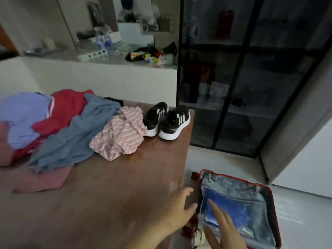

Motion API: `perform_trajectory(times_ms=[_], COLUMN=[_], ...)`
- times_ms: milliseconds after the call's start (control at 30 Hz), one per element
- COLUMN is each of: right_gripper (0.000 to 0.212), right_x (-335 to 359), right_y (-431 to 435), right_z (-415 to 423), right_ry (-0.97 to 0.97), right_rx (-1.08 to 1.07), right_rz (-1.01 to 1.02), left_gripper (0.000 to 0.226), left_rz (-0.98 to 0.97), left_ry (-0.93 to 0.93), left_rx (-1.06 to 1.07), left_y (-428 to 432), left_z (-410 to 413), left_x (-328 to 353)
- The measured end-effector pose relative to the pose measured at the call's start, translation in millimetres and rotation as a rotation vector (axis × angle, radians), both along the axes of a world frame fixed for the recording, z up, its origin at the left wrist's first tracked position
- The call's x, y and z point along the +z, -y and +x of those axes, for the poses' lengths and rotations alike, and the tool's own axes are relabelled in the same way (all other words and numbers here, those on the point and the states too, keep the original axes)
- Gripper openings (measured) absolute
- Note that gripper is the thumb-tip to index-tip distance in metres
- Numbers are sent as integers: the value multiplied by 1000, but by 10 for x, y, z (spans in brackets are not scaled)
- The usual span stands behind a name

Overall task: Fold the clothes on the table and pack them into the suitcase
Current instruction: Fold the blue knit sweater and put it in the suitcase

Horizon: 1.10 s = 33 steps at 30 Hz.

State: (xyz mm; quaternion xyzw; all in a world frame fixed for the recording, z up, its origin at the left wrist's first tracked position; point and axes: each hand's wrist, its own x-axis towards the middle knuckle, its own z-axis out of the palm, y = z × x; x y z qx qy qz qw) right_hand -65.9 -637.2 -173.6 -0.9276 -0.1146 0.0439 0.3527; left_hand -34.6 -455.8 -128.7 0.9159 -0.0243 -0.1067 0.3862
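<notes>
The suitcase (233,178) is lying open on the floor at about four o'clock from the table (111,198), its red rim just beside the table's corner. Something blue (228,207) is showing through the grey lining inside.

Both hands are reaching that way, apart from each other and holding nothing. The left hand (179,207) is hanging over the table's edge with its fingers loosely spread. The right hand (222,229) is stretching flat over the lining with straight fingers, though I cannot tell whether it is touching.

The clothes are sitting unfolded in a heap at ten o'clock on the table. A lilac top (23,119) is lying over a red one (66,108), and a blue garment (75,141) is trailing across both. A pink piece (45,180) is lying flat under the blue garment's near end. A striped shirt (120,133) is bunching up at the heap's right end, touching a pair of black shoes (167,121) at twelve o'clock.

A dark glass cabinet (251,69) is standing at one o'clock, and a cluttered counter (89,58) is running along at eleven.
</notes>
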Motion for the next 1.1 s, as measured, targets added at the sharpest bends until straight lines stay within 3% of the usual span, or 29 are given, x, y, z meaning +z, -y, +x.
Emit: perform_trajectory(times_ms=[67, 200, 367, 433, 533, 633, 767, 833, 933, 1100], right_gripper=[93, 58, 100, 105, 84, 64, 61, 60, 60, 58], right_x=[55, 476, 558, 585, 691, 798, 899, 902, 891, 1042], right_y=[-355, -1203, -2399, -2807, -3320, -3778, -4180, -4255, -4232, -4127], right_z=[116, 539, 822, 1018, 1324, 1506, 1624, 1621, 1600, 1564], right_ry=[-31, -180, -50, 11, 92, 81, 95, 78, 63, 55], right_rx=[84, 122, 112, 120, 128, 124, 140, 156, 167, 168], right_rz=[-41, 74, -12, -29, -29, -90, -174, -213, -258, -264], left_gripper=[50, 49, 44, 45, 40, 55, 89, 67, 26, 22], left_rz=[-1, 21, 32, 11, 116, 337, 421, 422, 254, -34], left_ry=[31, 96, 184, 216, 303, 392, 68, 129, 333, 478], left_rx=[39, 83, 93, 113, 219, 347, 223, 163, 268, 367], left_y=[-427, -1375, -2631, -3073, -3691, -4192, -4543, -4632, -4722, -4776], left_z=[36, 165, 498, 679, 955, 1181, 1292, 1273, 1214, 1021], left_x=[131, 367, 608, 683, 637, 506, 271, 180, 252, 744])
